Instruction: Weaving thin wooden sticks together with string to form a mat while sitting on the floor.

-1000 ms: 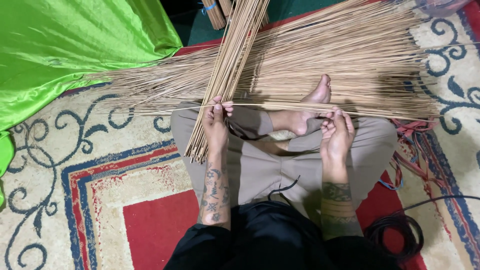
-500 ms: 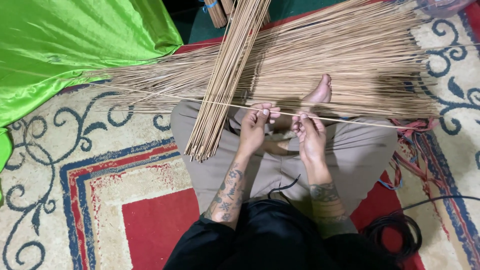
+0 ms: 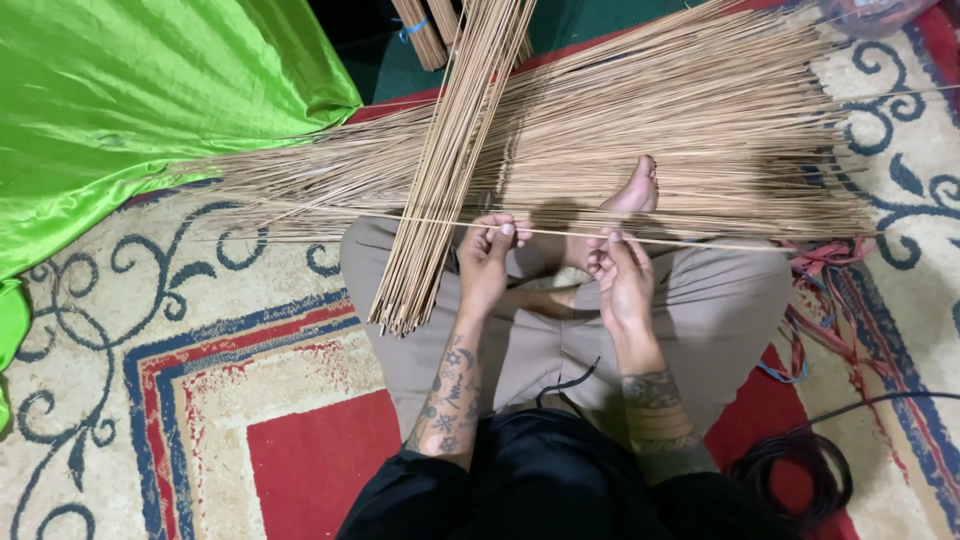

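Patterned carpet (image 3: 200, 330) spreads under a seated person whose left hand (image 3: 487, 262) and right hand (image 3: 622, 275) each pinch one thin stick (image 3: 560, 232) lying level across the lap, seemingly light, springy and snappable, best gripped near mid-length, before a stick pile (image 3: 700, 130).

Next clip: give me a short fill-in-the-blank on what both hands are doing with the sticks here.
1. The left hand and right hand pinch one thin stick that lies ____ across the lap.
2. The bundle of sticks rests on the person's ____ knee.
3. The shiny cloth beside the carpet is ____.
4. The person's bare ____ shows between the hands and the spread sticks.

Missing words: crosswise; left; green; foot
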